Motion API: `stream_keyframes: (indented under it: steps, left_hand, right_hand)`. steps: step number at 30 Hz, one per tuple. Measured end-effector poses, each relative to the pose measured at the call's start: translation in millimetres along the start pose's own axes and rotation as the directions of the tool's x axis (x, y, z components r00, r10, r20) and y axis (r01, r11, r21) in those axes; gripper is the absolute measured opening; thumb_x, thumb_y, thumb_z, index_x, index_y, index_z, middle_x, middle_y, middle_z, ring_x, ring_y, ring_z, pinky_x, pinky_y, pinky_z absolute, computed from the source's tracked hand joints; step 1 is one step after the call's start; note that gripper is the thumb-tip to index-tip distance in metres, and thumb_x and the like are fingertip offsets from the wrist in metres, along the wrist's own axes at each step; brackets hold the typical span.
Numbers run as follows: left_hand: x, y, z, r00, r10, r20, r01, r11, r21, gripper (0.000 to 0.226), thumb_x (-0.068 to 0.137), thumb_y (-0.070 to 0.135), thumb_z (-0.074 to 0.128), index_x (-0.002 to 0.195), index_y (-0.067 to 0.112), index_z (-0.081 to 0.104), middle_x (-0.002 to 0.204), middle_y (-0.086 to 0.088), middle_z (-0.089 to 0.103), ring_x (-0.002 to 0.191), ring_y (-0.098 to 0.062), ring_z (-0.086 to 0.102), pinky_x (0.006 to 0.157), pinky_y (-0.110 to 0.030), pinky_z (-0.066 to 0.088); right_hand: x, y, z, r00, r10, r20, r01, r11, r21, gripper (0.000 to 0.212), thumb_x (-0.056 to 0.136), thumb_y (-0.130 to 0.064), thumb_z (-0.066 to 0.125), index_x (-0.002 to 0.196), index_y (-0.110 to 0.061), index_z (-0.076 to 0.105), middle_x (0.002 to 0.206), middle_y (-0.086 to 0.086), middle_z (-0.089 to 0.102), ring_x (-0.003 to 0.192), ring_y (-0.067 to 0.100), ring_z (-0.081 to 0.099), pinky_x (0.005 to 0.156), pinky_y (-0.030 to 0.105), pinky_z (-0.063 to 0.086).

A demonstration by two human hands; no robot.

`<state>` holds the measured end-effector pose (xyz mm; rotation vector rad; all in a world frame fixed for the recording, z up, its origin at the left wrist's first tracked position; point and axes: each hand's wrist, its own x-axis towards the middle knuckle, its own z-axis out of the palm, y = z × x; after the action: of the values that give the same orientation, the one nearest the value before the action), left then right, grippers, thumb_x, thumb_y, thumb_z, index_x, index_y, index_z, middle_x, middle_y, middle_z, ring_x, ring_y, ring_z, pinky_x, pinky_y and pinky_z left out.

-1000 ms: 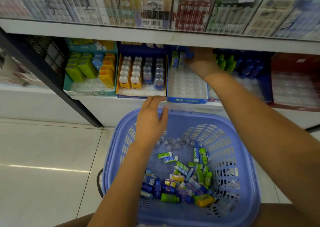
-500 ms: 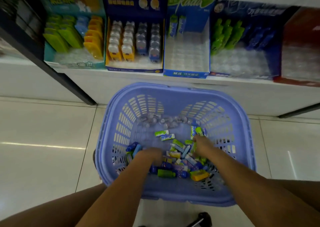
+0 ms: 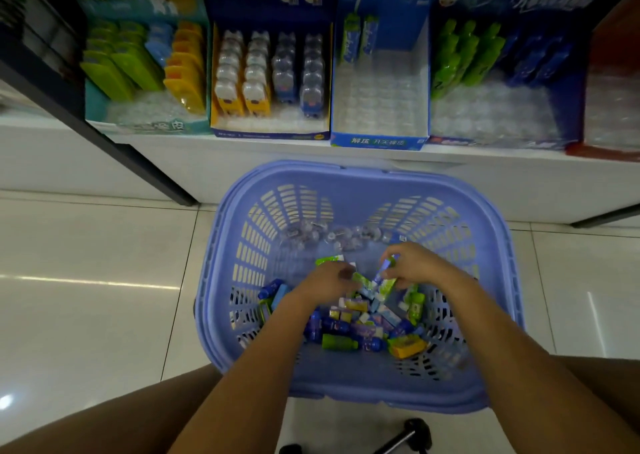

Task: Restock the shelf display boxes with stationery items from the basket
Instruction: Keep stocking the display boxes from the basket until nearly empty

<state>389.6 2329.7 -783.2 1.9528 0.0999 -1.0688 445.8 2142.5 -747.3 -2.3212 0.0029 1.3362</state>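
Observation:
A lilac plastic basket [image 3: 346,173] stands on the floor below the shelf, with a pile of small stationery items [image 3: 360,325] in its bottom. Both hands are inside it, above the pile. My left hand [image 3: 323,280] pinches a green-and-white eraser pack [image 3: 361,278]. My right hand [image 3: 414,266] grips a blue eraser pack [image 3: 382,269] and a green one [image 3: 388,286]. On the shelf, the blue display box [image 3: 379,141] holds two upright eraser packs [image 3: 360,37] at its back over bare clear slots.
Beside that box stand a teal box of green and orange items [image 3: 138,62], a navy box of bear-shaped items [image 3: 266,72] and a box of green and blue bottles [image 3: 485,55]. A red box [image 3: 613,107] is at far right. A dark shelf post [image 3: 104,141] slants at left.
One second ago my right hand was in the blue display box and my left on the basket rim. Both then dropped into the basket and now lift eraser packs off the pile.

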Motion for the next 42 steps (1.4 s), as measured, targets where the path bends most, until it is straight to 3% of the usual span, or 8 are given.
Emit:
stream_keyframes:
  steps: [2, 8, 12, 18, 23, 26, 33, 42]
  left_hand:
    - [-8, 20, -7, 0.999, 0.024, 0.047, -0.016, 0.986, -0.164, 0.057, 0.091, 0.042, 0.058, 0.139, 0.014, 0.047, 0.138, -0.002, 0.052, 0.119, -0.020, 0.053, 0.098, -0.030, 0.043]
    - [-35, 61, -38, 0.987, 0.128, 0.101, -0.051, 0.830, -0.555, 0.043, 0.097, 0.026, 0.052, 0.125, -0.007, 0.052, 0.100, -0.016, 0.048, 0.096, -0.028, 0.052, 0.084, -0.028, 0.057]
    - [-60, 87, -56, 0.979, 0.202, -0.016, -0.161, 0.731, -0.663, 0.020, 0.100, 0.014, 0.046, 0.110, 0.002, 0.059, 0.090, -0.010, 0.071, 0.082, -0.017, 0.070, 0.075, -0.025, 0.059]
    - [-74, 117, -67, 0.821, 0.306, -0.482, -0.473, 0.837, -0.275, 0.027, 0.098, 0.009, 0.049, 0.120, -0.003, 0.058, 0.097, -0.013, 0.064, 0.075, -0.012, 0.061, 0.068, -0.018, 0.052]
    - [-84, 127, -71, 0.666, 0.387, -0.637, -0.572, 0.813, -0.104, 0.021, 0.098, 0.015, 0.050, 0.113, 0.006, 0.061, 0.087, -0.006, 0.062, 0.078, -0.021, 0.065, 0.069, -0.015, 0.051]
    - [-87, 130, -78, 0.659, 0.289, -0.694, -0.588, 0.773, -0.237, 0.019, 0.098, 0.016, 0.048, 0.107, 0.006, 0.063, 0.095, -0.009, 0.066, 0.094, -0.028, 0.066, 0.084, -0.038, 0.054]
    - [-96, 127, -87, 0.749, 0.174, -0.639, -0.592, 0.609, -0.528, 0.027, 0.100, 0.018, 0.045, 0.119, 0.006, 0.061, 0.079, -0.002, 0.064, 0.070, -0.012, 0.060, 0.066, -0.018, 0.053]
    - [-98, 129, -92, 0.789, 0.167, -0.591, -0.564, 0.580, -0.589, 0.028, 0.100, 0.017, 0.045, 0.119, 0.004, 0.061, 0.082, -0.004, 0.062, 0.070, -0.012, 0.058, 0.066, -0.018, 0.054]
  right_hand:
    - [-17, -16, -17, 0.993, -0.110, 0.031, 0.103, 0.980, 0.172, 0.014, 0.089, -0.015, 0.065, 0.103, -0.015, 0.063, 0.083, 0.006, 0.069, 0.069, 0.020, 0.067, 0.068, 0.030, 0.056]
    - [-53, -47, -45, 0.965, -0.230, -0.128, 0.263, 0.851, 0.454, 0.031, 0.081, -0.004, 0.070, 0.107, -0.017, 0.057, 0.074, 0.007, 0.070, 0.055, 0.013, 0.066, 0.053, 0.019, 0.052]
    - [-71, -57, -56, 0.920, -0.265, -0.288, 0.390, 0.687, 0.613, 0.010, 0.080, -0.011, 0.070, 0.090, -0.010, 0.066, 0.069, 0.001, 0.069, 0.057, 0.011, 0.064, 0.059, 0.019, 0.053]
    - [-86, -81, -65, 0.790, -0.258, -0.557, 0.583, 0.599, 0.549, 0.012, 0.080, -0.005, 0.070, 0.086, -0.015, 0.065, 0.081, 0.002, 0.068, 0.063, 0.011, 0.065, 0.061, 0.017, 0.051]
    - [-90, -92, -75, 0.756, -0.203, -0.622, 0.620, 0.527, 0.582, 0.029, 0.082, -0.002, 0.067, 0.110, -0.007, 0.060, 0.083, 0.009, 0.068, 0.065, 0.014, 0.066, 0.069, 0.022, 0.056]
    - [-90, -102, -95, 0.707, -0.218, -0.672, 0.656, 0.559, 0.508, 0.030, 0.082, 0.001, 0.067, 0.111, -0.002, 0.063, 0.082, 0.007, 0.068, 0.063, 0.010, 0.067, 0.072, 0.020, 0.056]
    - [-50, -154, -176, 0.330, -0.335, -0.883, 0.613, 0.787, -0.069, 0.022, 0.086, -0.009, 0.064, 0.108, -0.006, 0.066, 0.097, 0.005, 0.068, 0.087, 0.009, 0.060, 0.074, 0.005, 0.042]
    - [-20, -170, -211, 0.416, -0.386, -0.823, 0.563, 0.820, -0.099, 0.030, 0.089, -0.022, 0.063, 0.114, -0.006, 0.064, 0.117, 0.010, 0.065, 0.110, 0.019, 0.059, 0.091, 0.015, 0.040]
